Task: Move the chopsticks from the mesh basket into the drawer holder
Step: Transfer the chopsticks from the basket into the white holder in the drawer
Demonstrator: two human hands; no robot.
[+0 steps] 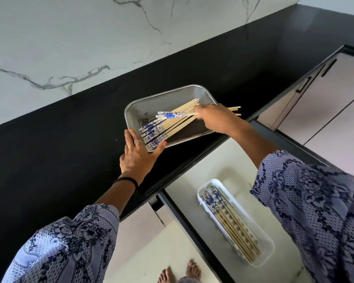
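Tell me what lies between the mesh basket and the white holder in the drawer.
In the head view: the black counter's front edge, then bare pale drawer floor, between mesh basket and white holder.

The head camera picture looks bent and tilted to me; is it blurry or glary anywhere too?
Head view: wide-angle lens bows and tilts the black counter edge; soft daylight, faint sheen on the marble wall; the mesh basket and right hand look fairly sharp; the white holder in the drawer is slightly smeared.
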